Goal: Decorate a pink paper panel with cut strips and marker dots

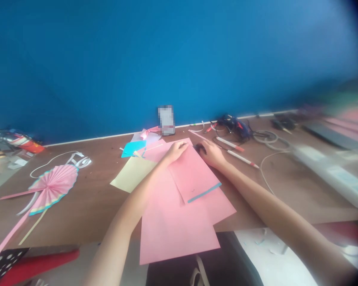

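At the far edge of a pink sheet of paper (197, 171) with a blue strip along its near edge, my left hand (178, 151) is closed, its fingers pinching the paper. My right hand (211, 154) is curled just right of the same edge, around a small dark object (199, 147) whose kind is hidden by the fingers. Larger pink sheets (179, 234) lie underneath, one overhanging the table's front edge. To the left are a pale yellow sheet (134, 173) and a bright blue piece of paper (133, 149).
A pleated pink paper fan (55, 184) lies on the brown table (92, 206) at left. A phone (166, 120) leans against the blue wall. Two white-and-red pens (243, 159), a dark blue tool with a cord (237, 127) and a white power strip (331, 174) are at right.
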{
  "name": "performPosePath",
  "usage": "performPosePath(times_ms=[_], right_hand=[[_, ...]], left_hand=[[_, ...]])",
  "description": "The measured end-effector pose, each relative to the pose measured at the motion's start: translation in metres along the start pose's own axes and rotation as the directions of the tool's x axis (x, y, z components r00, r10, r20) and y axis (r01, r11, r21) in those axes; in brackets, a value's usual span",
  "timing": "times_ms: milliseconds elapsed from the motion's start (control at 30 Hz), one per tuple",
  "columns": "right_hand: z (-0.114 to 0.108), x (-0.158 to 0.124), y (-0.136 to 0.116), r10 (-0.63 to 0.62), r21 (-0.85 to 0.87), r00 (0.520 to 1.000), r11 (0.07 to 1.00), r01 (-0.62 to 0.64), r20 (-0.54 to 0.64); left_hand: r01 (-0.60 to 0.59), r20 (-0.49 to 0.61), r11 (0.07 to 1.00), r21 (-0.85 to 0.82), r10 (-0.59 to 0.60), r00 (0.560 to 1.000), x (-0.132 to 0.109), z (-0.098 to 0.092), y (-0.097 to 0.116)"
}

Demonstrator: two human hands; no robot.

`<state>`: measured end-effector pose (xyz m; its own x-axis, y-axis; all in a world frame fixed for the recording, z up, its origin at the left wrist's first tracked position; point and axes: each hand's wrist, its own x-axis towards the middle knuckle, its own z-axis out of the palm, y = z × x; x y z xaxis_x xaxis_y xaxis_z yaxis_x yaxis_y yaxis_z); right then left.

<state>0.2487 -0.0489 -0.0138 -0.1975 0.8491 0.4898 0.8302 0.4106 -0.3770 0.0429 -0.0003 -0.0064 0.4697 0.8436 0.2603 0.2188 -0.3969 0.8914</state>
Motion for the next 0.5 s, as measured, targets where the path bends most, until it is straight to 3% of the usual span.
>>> performPosePath(times_ms=[200, 367, 500], right_hand=[[-0.002, 0.002, -0.008, -0.054, -0.014, 0.998, 0.998, 0.055, 0.044], [-0.003, 0.003, -0.017, -0.019, -0.134, 0.994, 0.990, 0.034, 0.109], [-0.002, 0.000, -0.016, 0.023, -0.189, 0.997, 0.982, -0.009, 0.073]], left_hand=[[0.031, -0.002, 0.997, -0.071, -0.031, 1.000, -0.004, -0.002, 0.008], [0.054, -0.003, 0.988, -0.141, -0.055, 0.998, -0.004, -0.003, 0.012], [0.056, -0.021, 0.988, -0.145, -0.059, 0.998, -0.004, -0.003, 0.010]])
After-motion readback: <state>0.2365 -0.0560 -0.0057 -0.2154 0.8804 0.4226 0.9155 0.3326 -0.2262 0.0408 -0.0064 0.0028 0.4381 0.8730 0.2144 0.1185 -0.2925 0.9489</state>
